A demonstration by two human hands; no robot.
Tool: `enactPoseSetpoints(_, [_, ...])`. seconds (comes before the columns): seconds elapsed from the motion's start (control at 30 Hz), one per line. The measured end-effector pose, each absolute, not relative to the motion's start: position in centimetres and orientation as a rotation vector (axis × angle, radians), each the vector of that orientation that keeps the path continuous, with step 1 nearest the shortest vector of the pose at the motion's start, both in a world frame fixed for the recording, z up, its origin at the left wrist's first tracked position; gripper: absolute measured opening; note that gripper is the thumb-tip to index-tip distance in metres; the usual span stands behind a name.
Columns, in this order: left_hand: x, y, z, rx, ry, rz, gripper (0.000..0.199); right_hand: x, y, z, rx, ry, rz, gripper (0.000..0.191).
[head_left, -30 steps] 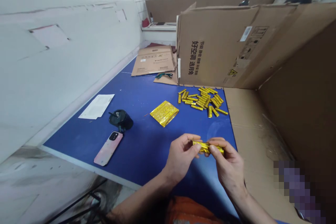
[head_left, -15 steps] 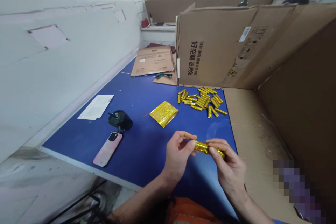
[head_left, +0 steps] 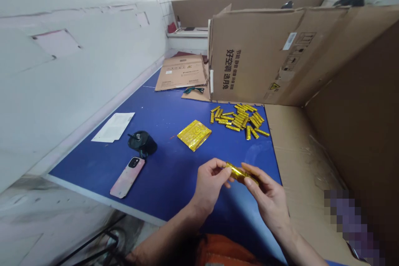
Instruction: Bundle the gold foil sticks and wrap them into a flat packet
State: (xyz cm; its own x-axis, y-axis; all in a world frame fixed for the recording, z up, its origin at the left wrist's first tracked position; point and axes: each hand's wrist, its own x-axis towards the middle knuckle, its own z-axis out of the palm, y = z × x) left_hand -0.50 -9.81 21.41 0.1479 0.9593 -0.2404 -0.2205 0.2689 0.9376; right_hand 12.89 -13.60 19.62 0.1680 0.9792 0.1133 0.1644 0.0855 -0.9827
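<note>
Nearer me than the flat gold packet and right of it, my left hand and right hand grip the gold roll, its long axis spanning both.

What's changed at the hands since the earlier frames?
The gold roll now slants more, its right end closer to the wearer. The right hand shifted slightly left. Nothing was let go; the left hand also keeps hold. Gold pile, cup and phone stayed put.
</note>
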Motion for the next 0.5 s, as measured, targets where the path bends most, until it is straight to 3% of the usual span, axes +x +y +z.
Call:
enactPoseSetpoints(0.17, [-0.3, -9.8, 21.2, 1.0, 1.082, 0.948, 0.008, 13.0, -13.2, 20.6, -1.315, -1.37, 0.926, 0.015])
enactPoseSetpoints(0.4, [-0.2, -10.0, 20.7, 0.963, 1.078, 0.983, 0.01, 12.7, -13.3, 20.7, -1.311, -1.559, 0.794, 0.021])
enactPoseSetpoints(0.5, [-0.4, -10.1, 20.5, 0.998, 1.106, 0.998, 0.023, 12.9, -13.1, 20.6, -1.31, -1.632, 0.793, 0.023])
